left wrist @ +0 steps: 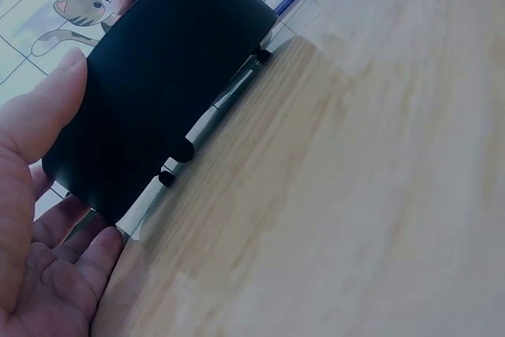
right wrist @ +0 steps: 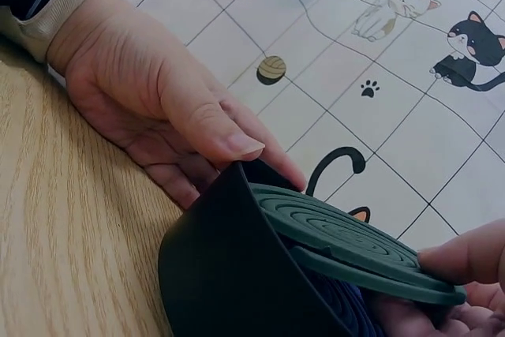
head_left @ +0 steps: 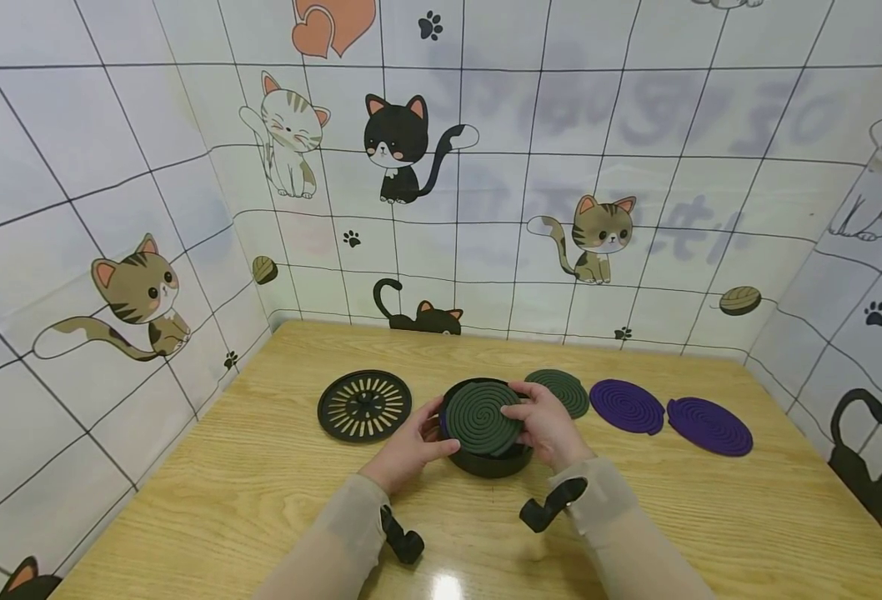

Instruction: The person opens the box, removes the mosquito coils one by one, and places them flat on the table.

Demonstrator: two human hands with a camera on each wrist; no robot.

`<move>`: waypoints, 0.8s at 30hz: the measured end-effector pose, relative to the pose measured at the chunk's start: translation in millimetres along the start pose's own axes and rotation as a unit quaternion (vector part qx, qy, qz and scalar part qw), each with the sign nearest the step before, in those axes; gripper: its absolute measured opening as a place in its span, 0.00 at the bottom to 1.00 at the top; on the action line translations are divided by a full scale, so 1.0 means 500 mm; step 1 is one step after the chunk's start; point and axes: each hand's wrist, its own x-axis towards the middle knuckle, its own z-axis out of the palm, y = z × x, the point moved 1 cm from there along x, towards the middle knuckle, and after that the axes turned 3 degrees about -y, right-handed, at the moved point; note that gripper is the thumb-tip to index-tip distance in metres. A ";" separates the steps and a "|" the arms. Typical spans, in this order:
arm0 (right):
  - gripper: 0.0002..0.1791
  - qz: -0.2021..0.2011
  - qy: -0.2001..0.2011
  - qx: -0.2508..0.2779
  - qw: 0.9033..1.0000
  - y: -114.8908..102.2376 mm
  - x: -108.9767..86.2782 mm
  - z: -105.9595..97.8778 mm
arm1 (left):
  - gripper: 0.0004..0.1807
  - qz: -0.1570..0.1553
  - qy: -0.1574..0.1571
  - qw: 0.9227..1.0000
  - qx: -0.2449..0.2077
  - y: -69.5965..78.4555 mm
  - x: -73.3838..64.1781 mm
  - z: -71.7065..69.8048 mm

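From my end, the beige sleeves [head_left: 328, 537] run out of the head view nearest me, the left hand [head_left: 408, 450] curled round the left side of the black pot [head_left: 488, 467] with some fingers hidden behind it, the right hand [head_left: 551, 429] pinching the right edge of a tilted green coil [head_left: 483, 417] at the pot's mouth. That coil masks the inside, so I can't count the purple layers [right wrist: 339, 297] under it. Farther off on the table [head_left: 208, 492] lie a slotted lid [head_left: 366, 406], two purple discs [head_left: 626, 406] and another green disc [head_left: 563, 390], partly covered by the right hand.
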 end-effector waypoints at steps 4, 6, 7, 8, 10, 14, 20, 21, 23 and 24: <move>0.28 -0.003 0.000 -0.003 1.000 0.001 0.000 0.000 | 0.46 0.010 -0.001 1.000 -0.005 -0.005 0.003 -0.001; 0.28 -0.003 -0.001 -0.007 1.000 0.001 0.000 0.000 | 0.46 0.015 -0.002 1.000 -0.005 -0.007 0.005 -0.002; 0.28 -0.003 -0.001 -0.008 1.000 0.001 0.000 -0.001 | 0.46 0.017 -0.003 1.000 -0.004 -0.007 0.005 -0.001; 0.28 -0.002 -0.001 -0.011 1.000 0.002 -0.001 -0.001 | 0.46 0.016 -0.002 1.000 -0.003 -0.008 0.005 -0.001; 0.29 -0.002 -0.004 -0.011 1.000 0.003 -0.001 -0.002 | 0.46 0.014 -0.002 1.000 -0.002 -0.008 0.004 -0.001; 0.31 -0.004 -0.010 -0.007 1.000 0.003 -0.002 -0.001 | 0.47 0.013 -0.002 1.000 -0.006 -0.005 0.004 -0.001; 0.32 -0.008 -0.010 -0.008 1.000 0.002 -0.003 -0.001 | 0.47 0.015 -0.002 1.000 -0.007 -0.005 0.005 -0.002; 0.32 -0.008 -0.008 -0.007 1.000 0.003 -0.003 -0.001 | 0.47 0.014 -0.002 1.000 -0.007 -0.005 0.005 -0.002; 0.32 -0.008 -0.001 -0.003 1.000 0.004 -0.002 -0.002 | 0.47 0.016 -0.003 1.000 -0.008 -0.006 0.005 -0.002; 0.32 -0.007 0.002 0.000 1.000 0.004 -0.002 -0.002 | 0.47 0.014 -0.003 1.000 -0.008 -0.006 0.005 -0.002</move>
